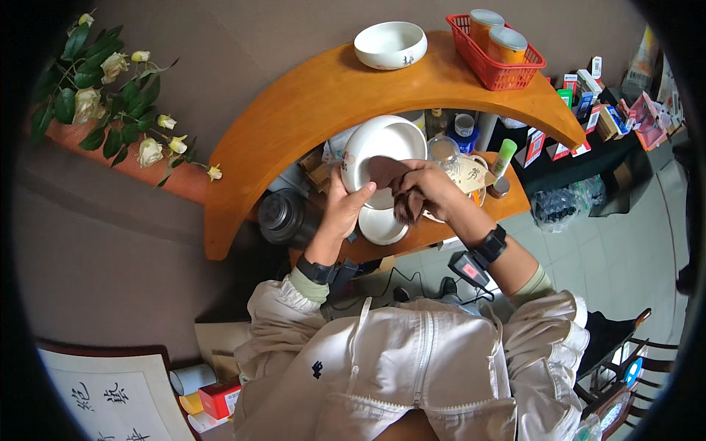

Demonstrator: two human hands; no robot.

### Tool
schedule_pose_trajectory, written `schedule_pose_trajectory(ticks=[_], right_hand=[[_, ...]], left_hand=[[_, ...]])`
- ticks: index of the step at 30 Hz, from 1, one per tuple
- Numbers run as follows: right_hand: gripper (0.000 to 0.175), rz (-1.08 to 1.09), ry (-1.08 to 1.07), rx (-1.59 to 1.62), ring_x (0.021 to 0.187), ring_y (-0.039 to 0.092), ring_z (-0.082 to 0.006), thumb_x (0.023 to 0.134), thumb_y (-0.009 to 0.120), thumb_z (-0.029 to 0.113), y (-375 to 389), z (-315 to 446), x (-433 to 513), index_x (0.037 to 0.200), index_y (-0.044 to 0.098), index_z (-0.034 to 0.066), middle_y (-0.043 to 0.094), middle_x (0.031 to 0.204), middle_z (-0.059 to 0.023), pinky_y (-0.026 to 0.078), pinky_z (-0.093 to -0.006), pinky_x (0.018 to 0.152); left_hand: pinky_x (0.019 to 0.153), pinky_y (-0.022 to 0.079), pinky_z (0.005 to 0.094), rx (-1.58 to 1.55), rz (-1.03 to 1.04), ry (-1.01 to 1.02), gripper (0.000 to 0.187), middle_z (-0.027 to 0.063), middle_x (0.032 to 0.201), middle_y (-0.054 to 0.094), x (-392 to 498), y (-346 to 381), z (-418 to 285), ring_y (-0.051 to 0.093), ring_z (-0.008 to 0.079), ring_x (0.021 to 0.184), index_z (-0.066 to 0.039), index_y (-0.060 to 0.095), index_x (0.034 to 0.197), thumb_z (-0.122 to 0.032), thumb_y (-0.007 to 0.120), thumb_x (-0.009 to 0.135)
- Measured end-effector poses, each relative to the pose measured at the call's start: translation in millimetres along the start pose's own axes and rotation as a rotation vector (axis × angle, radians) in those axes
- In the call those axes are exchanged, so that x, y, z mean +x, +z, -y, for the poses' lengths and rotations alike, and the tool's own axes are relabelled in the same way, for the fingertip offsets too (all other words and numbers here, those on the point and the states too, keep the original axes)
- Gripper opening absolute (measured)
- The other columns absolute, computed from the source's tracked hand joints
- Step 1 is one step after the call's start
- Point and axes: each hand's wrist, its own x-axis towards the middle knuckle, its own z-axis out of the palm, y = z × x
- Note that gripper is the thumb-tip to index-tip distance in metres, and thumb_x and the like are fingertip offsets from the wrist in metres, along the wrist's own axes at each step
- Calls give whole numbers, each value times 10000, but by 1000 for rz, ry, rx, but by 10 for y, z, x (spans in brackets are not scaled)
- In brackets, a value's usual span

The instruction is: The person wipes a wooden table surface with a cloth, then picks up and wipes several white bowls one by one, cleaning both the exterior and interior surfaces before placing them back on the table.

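A white ceramic bowl point(400, 138) is tilted towards me, its inside facing the camera. My left hand point(348, 203) grips its near left rim, thumb on the inside wall. In my right hand point(433, 184) is a bunched dark brown cloth point(409, 206), and a flap of it lies against the inside of the bowl. Just below the held bowl, a smaller white bowl point(383, 227) rests on the wooden desk point(504, 204), partly covered by the bowl and cloth. Another white bowl point(390, 45) with painted marks stands on the curved wooden shelf point(276, 113).
A red plastic basket point(504, 76) with two cans sits on the shelf's right part. Jars, a green-capped bottle point(504, 151) and a round lid point(499, 187) crowd the desk. A dark round container point(284, 218) stands at left. Small boxes point(590, 99) fill a dark-covered table.
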Motion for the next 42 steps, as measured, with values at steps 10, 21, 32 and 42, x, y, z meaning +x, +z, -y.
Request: schedule_pose_trajectory(ticks=[10, 21, 32, 42], right_hand=[[202, 0, -94, 874, 928, 652, -260, 996, 439, 62, -96, 8, 195, 1155, 553, 10, 630, 1083, -140, 550, -407, 875], [284, 9, -118, 416, 918, 648, -207, 940, 517, -2, 125, 139, 64, 1222, 543, 24, 649, 1079, -103, 549, -326, 828], [338, 109, -405, -562, 1015, 616, -243, 825, 542, -77, 193, -44, 182, 1148, 638, -50, 628, 1170, -131, 469, -285, 913], [263, 99, -424, -1504, 986, 604, -368, 813, 589, 96, 285, 125, -108, 1028, 739, 118, 652, 1078, -137, 512, -444, 861]], left_hand=[[952, 514, 426, 41, -39, -138, 710, 109, 1329, 465, -55, -9, 292, 533, 237, 1191, -111, 265, 1423, 29, 645, 840], [996, 503, 457, -111, 147, -276, 652, 122, 1360, 493, -31, -16, 67, 537, 256, 1235, -34, 323, 1440, -63, 663, 884], [1019, 496, 460, -147, 267, -370, 716, 128, 1390, 475, -10, -129, -86, 528, 260, 1252, -37, 326, 1446, -185, 737, 879], [1030, 481, 519, -216, 157, -314, 629, 162, 1371, 485, -39, -157, -64, 525, 308, 1257, -13, 348, 1423, -179, 685, 919]])
